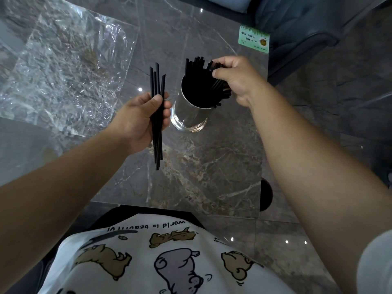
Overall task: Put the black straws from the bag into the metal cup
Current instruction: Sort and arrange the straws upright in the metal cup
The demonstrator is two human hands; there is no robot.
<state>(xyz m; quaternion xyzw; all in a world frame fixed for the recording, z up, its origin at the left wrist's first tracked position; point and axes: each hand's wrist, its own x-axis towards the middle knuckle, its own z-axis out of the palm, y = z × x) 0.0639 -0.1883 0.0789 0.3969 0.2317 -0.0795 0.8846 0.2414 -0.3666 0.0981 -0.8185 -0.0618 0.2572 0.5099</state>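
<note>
The grey veined marble table [201, 166] carries everything here. At its far left lies the crumpled clear plastic bag [61, 66], flattened and apparently empty of straws, though its creases make that hard to confirm. Near the table's middle stands the shiny cylindrical metal cup [191, 111], upright, already packed with thin black plastic straws [199, 81] whose tops fan out above the rim.

The right hand [235, 81] is curled over the cup's far side, fingers closed round a clump of those straws — whether it is seating them or just steadying them, I cannot tell. The left hand [137, 122] sits just beside the cup on its left, thumb pressing a small loose bundle of black straws [157, 115] against the fingers. That bundle's long axis runs nearly vertical, roughly parallel to the cup — so the left hand, the nearer one, probably needs only a short shift rightward and a lowering into the opening.
</note>
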